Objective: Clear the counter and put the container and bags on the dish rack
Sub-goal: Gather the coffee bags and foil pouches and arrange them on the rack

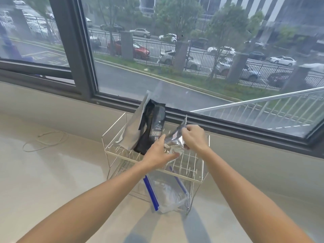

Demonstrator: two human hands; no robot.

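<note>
Nearly cleared: you are settling the last foil bag on the dish rack (201, 174).

Your left hand (158, 154) and right hand (193, 137) both grip the crinkled silver bag (172, 140) over the rack's top tier, beside the upright black bag (154, 127) and the plain silver pouch (135, 125) already standing there. The clear container (166, 195) with blue edges sits on the lower tier. The surface (52, 181) carries only a thin cord (45, 140). The black bag's script and block print are too small to read.
</note>
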